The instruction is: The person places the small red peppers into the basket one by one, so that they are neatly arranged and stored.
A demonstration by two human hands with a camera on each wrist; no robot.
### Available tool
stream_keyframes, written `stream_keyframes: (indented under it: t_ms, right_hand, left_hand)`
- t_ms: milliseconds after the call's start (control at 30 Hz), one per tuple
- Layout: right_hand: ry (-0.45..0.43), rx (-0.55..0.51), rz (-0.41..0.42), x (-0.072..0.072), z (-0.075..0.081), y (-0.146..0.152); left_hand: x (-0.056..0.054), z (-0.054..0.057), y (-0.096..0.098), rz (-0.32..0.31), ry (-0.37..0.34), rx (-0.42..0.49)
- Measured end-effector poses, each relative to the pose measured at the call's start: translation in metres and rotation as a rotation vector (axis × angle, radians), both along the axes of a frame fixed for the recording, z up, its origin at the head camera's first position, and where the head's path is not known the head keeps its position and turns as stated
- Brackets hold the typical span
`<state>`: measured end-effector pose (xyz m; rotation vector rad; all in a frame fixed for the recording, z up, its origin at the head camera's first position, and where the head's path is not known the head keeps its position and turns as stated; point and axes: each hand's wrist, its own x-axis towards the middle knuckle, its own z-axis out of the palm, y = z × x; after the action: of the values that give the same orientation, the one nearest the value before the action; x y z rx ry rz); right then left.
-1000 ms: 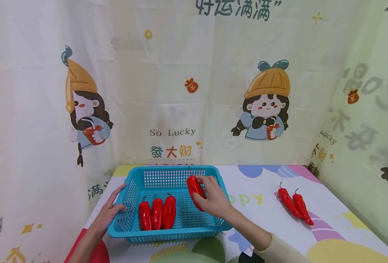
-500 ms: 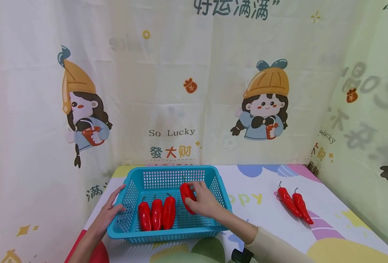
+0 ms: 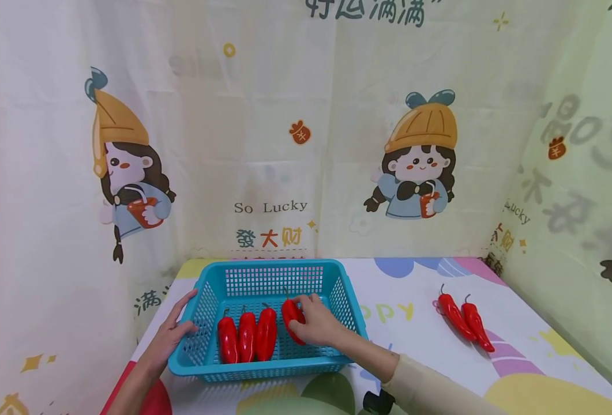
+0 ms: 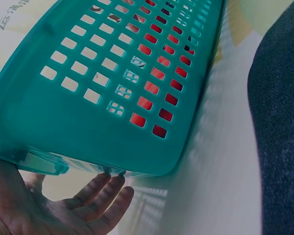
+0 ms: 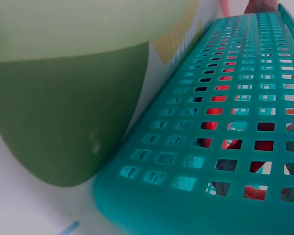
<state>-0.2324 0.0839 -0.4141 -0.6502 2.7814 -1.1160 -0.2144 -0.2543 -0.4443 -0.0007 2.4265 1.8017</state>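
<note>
A blue-green plastic basket (image 3: 264,369) with perforated walls holds three red chili peppers lying side by side in its left half, among them the middle chili pepper (image 3: 247,337). My right hand (image 3: 320,324) reaches over the basket's right part and pinches another red chili pepper (image 3: 290,316) between thumb and fingers, low over the basket floor, stem pointing away from me. At the left wall, my left hand (image 3: 168,337) holds the basket, thumb at the rim and fingers along the outside. In the left wrist view its fingertips (image 4: 115,182) touch the basket's underside edge.
Two more red chili peppers (image 3: 461,320) lie together on the patterned tabletop (image 3: 389,346) to the right. A printed cloth backdrop (image 3: 274,144) rises behind the table and along both sides. Dark trousers (image 4: 284,127) show in the left wrist view.
My right hand has carried its chili pepper leftward and down into the basket, closer to the row of three. The left hand has stayed at the basket's left side.
</note>
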Motion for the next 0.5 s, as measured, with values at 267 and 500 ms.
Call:
stream_keyframes:
  t_ms: [267, 500]
  right_hand:
    - [0.001, 0.074, 0.022, 0.0003, -0.0022, -0.0012]
    - [0.004, 0.103, 0.033, 0.0004, -0.0045, -0.0014]
  left_hand:
    - [0.0006, 0.0004, 0.0014, -0.001, 0.002, 0.008]
    - [-0.0011, -0.0003, 0.0007, 0.004, 0.000, -0.001]
